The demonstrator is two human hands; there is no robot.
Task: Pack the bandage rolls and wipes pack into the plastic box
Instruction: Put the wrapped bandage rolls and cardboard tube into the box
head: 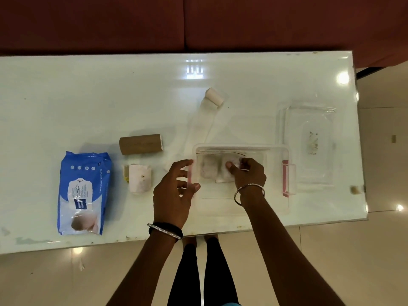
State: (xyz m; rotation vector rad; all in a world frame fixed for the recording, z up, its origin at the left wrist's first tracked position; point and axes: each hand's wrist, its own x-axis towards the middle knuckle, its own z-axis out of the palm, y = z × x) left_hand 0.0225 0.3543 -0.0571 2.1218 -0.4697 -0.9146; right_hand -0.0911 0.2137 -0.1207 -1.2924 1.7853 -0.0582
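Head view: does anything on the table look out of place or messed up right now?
Yes. The white bandage roll at the far middle of the table lies partly unwound; its loose tail trails toward the plastic box. The brown roll and small white roll look wound.

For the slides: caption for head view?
Right hand holds a bandage roll inside the plastic box; left hand at its rim.

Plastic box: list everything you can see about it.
The plastic box is clear, rectangular, lidless, with a pink latch on each short side, upright near the front edge of the table. Two white bandage rolls lie inside at its far end. The right hand reaches in, gripping one; the left hand is at its left wall.
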